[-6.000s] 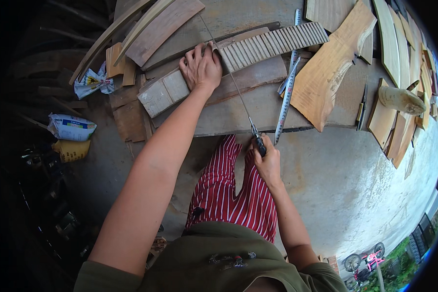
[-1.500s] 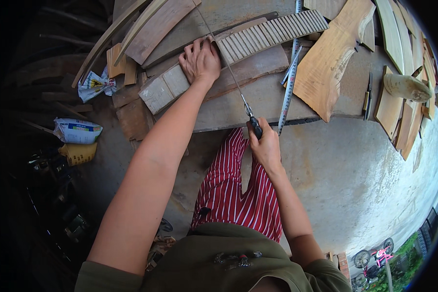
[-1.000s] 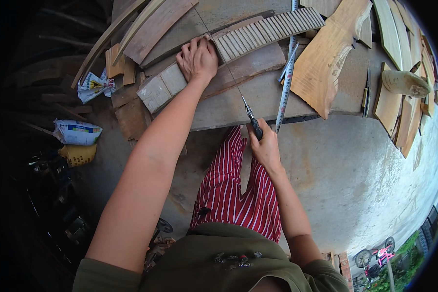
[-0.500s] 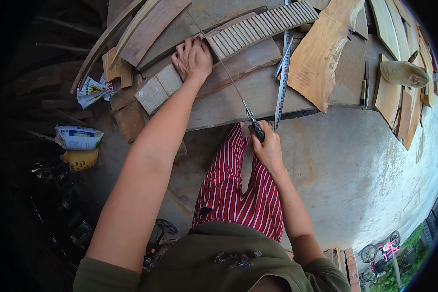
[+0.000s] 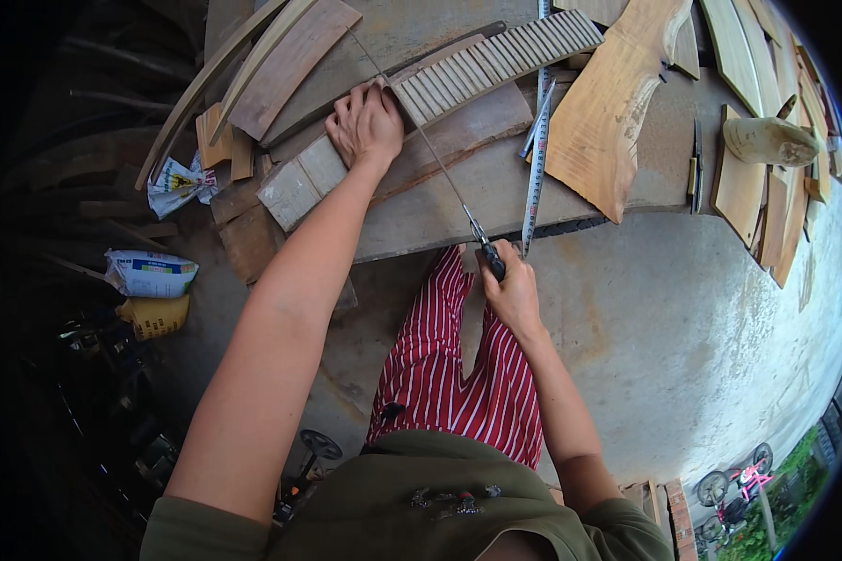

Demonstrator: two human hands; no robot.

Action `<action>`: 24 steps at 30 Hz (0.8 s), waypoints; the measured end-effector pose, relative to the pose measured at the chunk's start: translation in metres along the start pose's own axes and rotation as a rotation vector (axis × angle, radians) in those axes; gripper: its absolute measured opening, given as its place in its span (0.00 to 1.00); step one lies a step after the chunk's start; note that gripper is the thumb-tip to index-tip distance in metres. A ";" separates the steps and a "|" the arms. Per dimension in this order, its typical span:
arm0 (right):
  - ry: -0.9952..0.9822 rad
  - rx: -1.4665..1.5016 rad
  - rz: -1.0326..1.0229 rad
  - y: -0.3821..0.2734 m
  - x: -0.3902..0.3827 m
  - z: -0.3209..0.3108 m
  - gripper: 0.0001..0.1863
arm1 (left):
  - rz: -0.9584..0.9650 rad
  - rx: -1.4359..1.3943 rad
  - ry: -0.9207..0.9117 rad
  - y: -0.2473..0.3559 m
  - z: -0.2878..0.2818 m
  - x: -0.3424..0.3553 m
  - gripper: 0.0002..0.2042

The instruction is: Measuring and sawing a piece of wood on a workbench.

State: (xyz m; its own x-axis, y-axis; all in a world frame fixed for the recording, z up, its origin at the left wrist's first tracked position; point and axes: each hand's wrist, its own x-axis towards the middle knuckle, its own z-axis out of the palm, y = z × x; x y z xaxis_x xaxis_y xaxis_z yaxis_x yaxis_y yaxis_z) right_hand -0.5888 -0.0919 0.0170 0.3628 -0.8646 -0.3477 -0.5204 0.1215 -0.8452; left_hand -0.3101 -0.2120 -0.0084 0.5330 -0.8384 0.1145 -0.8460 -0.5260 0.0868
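A long wooden board (image 5: 500, 61) with a row of close crosswise slots lies aslant on the workbench (image 5: 589, 192). My left hand (image 5: 365, 126) presses on it with the fingers bent over its far side. Just right of those fingers, the thin blade of a handsaw (image 5: 444, 168) crosses the board. My right hand (image 5: 512, 288) is closed round the saw's dark handle, in front of the bench's near edge. Left of my left hand, the board's pale end (image 5: 301, 187) shows cross lines. How deep the blade sits in the wood I cannot tell.
A tape measure's blade (image 5: 536, 178) and a pen (image 5: 541, 117) lie right of the saw. Beyond them are a wavy-edged plank (image 5: 608, 103), a narrow knife-like tool (image 5: 695, 168) and stacked boards (image 5: 748, 178). Curved wood strips (image 5: 290, 70) rest at far left; bags (image 5: 150, 271) lie below.
My right hand and the saw have come slightly toward me. My left hand stays on the slotted board. The whole view has shifted a little.
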 end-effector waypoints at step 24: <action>0.050 0.012 -0.060 -0.016 0.056 0.012 0.09 | 0.034 -0.032 0.012 0.012 -0.001 0.002 0.17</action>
State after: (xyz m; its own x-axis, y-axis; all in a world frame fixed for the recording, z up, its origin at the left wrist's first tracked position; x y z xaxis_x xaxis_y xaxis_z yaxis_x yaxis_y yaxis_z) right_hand -0.5513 -0.1360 0.0060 0.3538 -0.8936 -0.2763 -0.4896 0.0747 -0.8687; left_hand -0.3191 -0.2194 -0.0059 0.5045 -0.8536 0.1294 -0.8627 -0.4926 0.1141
